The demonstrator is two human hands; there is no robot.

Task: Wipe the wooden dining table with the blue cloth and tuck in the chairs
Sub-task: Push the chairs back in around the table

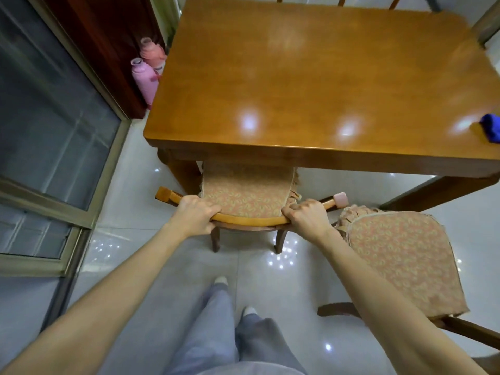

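Trousers [216,334] in pale grey fill the bottom edge, with two feet planted on the glossy tiled floor [189,266]. Both bare forearms reach forward to a chair [243,190] whose seat sits partly under the near edge of the tabletop [311,85]. The left grip [193,213] is closed over the chair's curved back rail [251,220] toward its left end, fingers curled over the top. The right grip [305,215] is closed on the same rail toward its right end. A pink pad [340,199] caps the rail's right tip, just beyond the right grip. The chair's patterned cushion runs under the near edge, close to the leg at the near left corner.

To the right a second chair [400,255] with the same cushion stands pulled out and angled. The wooden tabletop shines with lamp reflections. The blue cloth [491,128] lies bunched at the tabletop's right edge, towards the near right corner, well apart from both grips. Past the left edge two pink flasks [144,79] stand on the floor against a dark wooden cabinet [108,36], beside a glass sliding door [54,117].
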